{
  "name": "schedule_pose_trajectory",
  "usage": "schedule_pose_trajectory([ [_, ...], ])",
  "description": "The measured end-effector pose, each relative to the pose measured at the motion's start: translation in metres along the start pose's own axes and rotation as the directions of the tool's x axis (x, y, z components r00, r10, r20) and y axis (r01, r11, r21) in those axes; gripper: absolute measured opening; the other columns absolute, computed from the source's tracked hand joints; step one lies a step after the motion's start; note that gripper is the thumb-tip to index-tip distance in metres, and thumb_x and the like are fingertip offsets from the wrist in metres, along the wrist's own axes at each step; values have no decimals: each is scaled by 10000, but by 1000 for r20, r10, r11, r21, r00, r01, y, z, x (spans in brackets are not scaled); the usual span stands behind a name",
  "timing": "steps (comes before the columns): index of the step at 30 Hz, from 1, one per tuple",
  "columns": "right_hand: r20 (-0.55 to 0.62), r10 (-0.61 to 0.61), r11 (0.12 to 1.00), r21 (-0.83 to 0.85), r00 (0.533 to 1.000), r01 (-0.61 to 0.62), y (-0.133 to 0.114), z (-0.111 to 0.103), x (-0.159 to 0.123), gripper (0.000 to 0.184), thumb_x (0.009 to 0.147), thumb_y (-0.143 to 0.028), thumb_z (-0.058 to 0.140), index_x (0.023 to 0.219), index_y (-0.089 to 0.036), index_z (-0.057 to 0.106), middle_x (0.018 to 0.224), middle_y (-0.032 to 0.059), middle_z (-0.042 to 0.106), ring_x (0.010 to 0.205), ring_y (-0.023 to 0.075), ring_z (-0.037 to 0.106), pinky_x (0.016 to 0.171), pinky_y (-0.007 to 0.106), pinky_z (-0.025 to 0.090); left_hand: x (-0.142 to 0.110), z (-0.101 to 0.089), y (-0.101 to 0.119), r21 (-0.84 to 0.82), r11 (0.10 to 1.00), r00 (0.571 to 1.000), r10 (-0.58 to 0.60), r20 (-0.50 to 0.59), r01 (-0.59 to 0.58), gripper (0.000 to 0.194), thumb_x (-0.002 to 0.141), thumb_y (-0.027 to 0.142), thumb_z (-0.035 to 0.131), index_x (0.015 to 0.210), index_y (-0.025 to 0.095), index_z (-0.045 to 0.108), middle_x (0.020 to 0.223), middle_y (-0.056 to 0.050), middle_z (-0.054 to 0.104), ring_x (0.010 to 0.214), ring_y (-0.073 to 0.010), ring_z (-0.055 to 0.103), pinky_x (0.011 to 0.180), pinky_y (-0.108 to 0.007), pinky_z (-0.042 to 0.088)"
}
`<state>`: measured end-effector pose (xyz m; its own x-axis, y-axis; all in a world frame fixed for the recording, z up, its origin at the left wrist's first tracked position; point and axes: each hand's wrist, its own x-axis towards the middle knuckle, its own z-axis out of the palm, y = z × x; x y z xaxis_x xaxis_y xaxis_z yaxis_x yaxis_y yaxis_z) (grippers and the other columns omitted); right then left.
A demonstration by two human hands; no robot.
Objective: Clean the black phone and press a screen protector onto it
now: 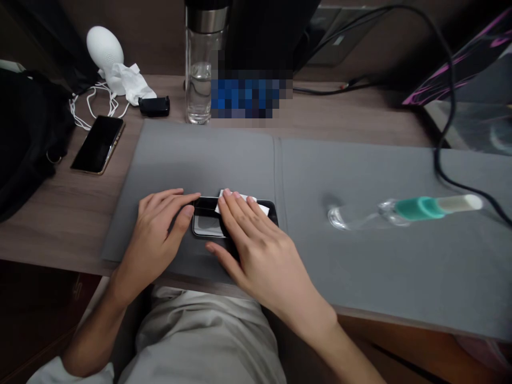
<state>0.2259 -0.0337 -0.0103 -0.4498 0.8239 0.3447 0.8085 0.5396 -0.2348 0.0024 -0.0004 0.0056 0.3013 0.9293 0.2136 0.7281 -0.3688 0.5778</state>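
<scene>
A dark smartphone (pixel 208 226) lies flat on the grey desk mat, its glossy face up with a pale reflection. A folded white wipe (pixel 260 208) is on its upper right part, beneath my right hand (pixel 262 242). The fingers of that hand are stretched out flat over the wipe and screen, and its thumb points away to the left. At the phone's left end is my left hand (pixel 160 224), fingers spread. Its index fingertip and thumb tip are by the upper left corner and edge. My right hand covers much of the phone's right half.
A clear spray bottle (pixel 420 208) with a green collar lies on the grey mat (pixel 360 266). Behind are a water bottle (pixel 199 80), another phone (pixel 98 144), a small black object (pixel 154 106) and a white rounded device (pixel 105 48). A black cable (pixel 452 101) loops at right.
</scene>
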Motion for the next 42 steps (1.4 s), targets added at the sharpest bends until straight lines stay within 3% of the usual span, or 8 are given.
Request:
schedule_pose_trajectory([
  [4,17,-12,999,40,1000,12,-12,5,10,746,1130,-498,532,1599,80,490,1694,284,454,1611,376,452,1345,564,414,-2,0,0,-23,999,999,-30,15,30,438,1201,444,395,1536,270,618,1474,-36,744,1438,-223,606,1259,-427,387],
  [8,24,-28,997,78,999,26,-21,10,15,783,1130,-546,516,1629,55,460,1713,275,425,1642,354,402,1356,570,389,-4,-1,-1,-70,996,999,-51,13,52,550,1203,522,337,1681,266,427,1585,-70,666,1504,-235,559,1286,-441,357],
  [13,37,-37,989,141,999,32,-23,12,15,790,1119,-547,549,1664,13,432,1730,253,408,1660,340,369,1373,572,357,-6,-2,-2,-104,994,999,-41,21,43,573,1204,558,254,1683,299,433,1609,-70,646,1524,-241,545,1295,-464,343],
  [20,23,-99,985,142,995,95,-25,8,5,635,1140,-414,546,1593,30,527,1701,231,464,1630,328,425,1375,521,369,-5,-4,-1,-96,995,999,-12,45,16,589,1207,560,197,1648,296,486,1565,-43,688,1495,-214,545,1277,-437,334],
  [28,-5,-110,994,29,994,110,-20,0,-11,484,1123,-232,571,1564,-32,577,1657,173,538,1559,284,538,1335,497,446,0,-2,0,-12,1000,998,7,61,-7,449,1217,430,332,1520,271,623,1514,-22,728,1435,-210,588,1247,-426,348],
  [33,-36,-92,996,-16,995,91,-7,-6,-27,477,1090,-137,613,1558,-52,583,1644,155,573,1527,264,578,1317,483,470,-1,0,-3,79,997,998,16,68,-21,453,1176,509,473,1526,267,628,1521,-55,714,1445,-258,580,1241,-449,361],
  [38,-53,-45,999,-32,998,43,8,-13,-47,677,1069,-32,563,1714,-129,382,1654,121,576,1543,256,559,1301,512,495,-2,2,-7,184,965,976,162,143,-187,747,1037,691,633,1630,250,517,1624,-94,640,1504,-323,535,1237,-500,321],
  [42,-61,-9,999,-36,998,6,17,-17,-57,842,985,131,434,1752,-189,299,1666,81,570,1543,228,556,1324,490,472,-2,3,-9,209,951,966,196,166,-229,706,1048,648,623,1630,267,498,1642,-95,626,1536,-310,528,1243,-496,287],
])
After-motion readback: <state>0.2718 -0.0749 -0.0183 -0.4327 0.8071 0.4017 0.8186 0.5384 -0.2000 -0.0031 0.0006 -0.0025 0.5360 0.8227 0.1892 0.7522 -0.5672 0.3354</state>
